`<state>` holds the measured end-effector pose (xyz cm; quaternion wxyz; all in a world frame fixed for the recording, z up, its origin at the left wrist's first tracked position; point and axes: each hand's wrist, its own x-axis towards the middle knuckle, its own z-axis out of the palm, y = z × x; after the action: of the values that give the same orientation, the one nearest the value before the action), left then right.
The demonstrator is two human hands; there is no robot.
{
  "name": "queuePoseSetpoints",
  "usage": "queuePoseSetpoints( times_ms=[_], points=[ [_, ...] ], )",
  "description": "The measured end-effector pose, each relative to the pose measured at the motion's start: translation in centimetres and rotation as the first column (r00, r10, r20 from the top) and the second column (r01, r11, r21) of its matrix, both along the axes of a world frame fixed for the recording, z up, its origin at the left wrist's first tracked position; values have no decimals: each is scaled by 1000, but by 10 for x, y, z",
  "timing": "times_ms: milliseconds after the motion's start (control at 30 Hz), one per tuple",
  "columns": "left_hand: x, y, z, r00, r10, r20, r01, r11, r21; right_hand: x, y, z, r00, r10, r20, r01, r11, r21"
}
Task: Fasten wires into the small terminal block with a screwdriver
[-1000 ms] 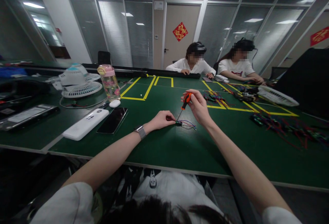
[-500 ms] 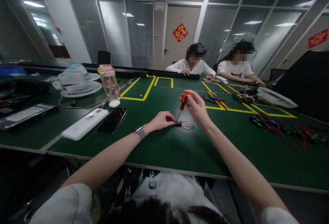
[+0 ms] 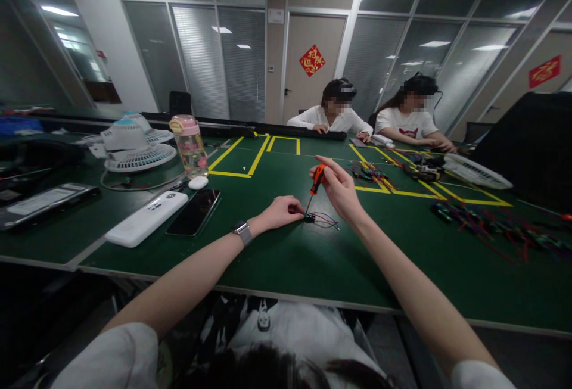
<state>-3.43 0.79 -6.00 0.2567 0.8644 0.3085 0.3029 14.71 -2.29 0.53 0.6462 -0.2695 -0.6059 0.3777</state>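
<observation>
On the green table [image 3: 290, 258], near its front edge at the middle, the left hand [image 3: 279, 210] rests with fingers curled, their tips pinched onto a small black connector [image 3: 308, 217] that lies on the surface. Thin coloured wires [image 3: 329, 220] trail from it to the right. The right hand [image 3: 342, 189] is held just above, fingers closed around the orange handle of a screwdriver [image 3: 317, 178], whose shaft slants down to the connector. A wristwatch [image 3: 242, 231] sits on the left wrist. To the left lie a dark smartphone [image 3: 194, 211] and a white power bank [image 3: 146, 218]; farther off stand a pink-capped bottle [image 3: 190, 146] and a fan [image 3: 134, 148].
</observation>
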Motion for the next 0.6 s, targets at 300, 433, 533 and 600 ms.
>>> queuePoseSetpoints(
  times_ms=[300,433,533,600],
  points=[
    [1,-3,5,998,12,-54,-10,999,33,1,5,-2,986,-155,66,151,987,58],
    [0,-2,5,998,-6,-58,9,999,44,1,3,0,998,-40,54,37,998,45],
    [-1,-2,6,998,-15,-69,18,999,48,1,4,-1,999,-26,32,25,999,42],
    [-1,-2,6,997,-19,-74,22,999,43,3,6,-2,998,-51,30,50,998,42]
  ],
)
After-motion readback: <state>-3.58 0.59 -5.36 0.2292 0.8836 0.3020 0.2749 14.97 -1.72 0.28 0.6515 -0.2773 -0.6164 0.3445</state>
